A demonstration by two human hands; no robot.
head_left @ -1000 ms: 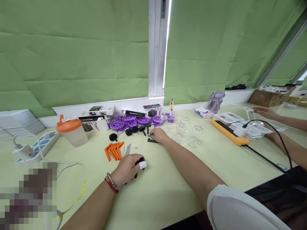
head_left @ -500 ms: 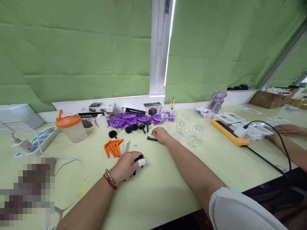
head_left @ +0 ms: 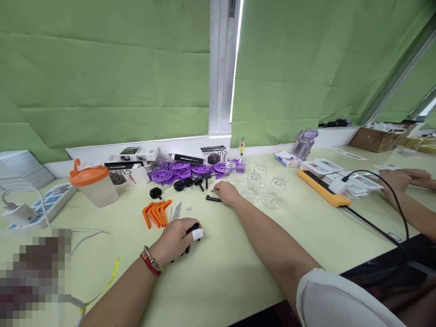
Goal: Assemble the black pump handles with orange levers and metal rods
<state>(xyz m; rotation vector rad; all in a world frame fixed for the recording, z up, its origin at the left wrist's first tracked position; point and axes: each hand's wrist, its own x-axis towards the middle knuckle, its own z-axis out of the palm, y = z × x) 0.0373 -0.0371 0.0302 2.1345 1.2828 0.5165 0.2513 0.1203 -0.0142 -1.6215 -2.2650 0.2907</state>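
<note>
My left hand, its thumb wrapped in white tape, curls over several black plastic parts at the table's middle. Their ends poke out below the fingers, and the rest is hidden. Farther back, my right hand has its fingertips pinched together at a few small metal pieces; what lies between them is too small to make out. A short black bar rests beside those fingers. Left of it are tiny metal nuts or washers, long metal screws and orange angled pieces.
Purple slotted discs, black round-headed parts and cup-holder boxes line the back. Clear cups stand right of my right hand. An orange-lidded shaker is left. Another person's hands are by the yellow power strip.
The view has shifted slightly, so everything sits a little farther left. My hands keep nearly the same places on the table. The other person's hands have come closer together.
</note>
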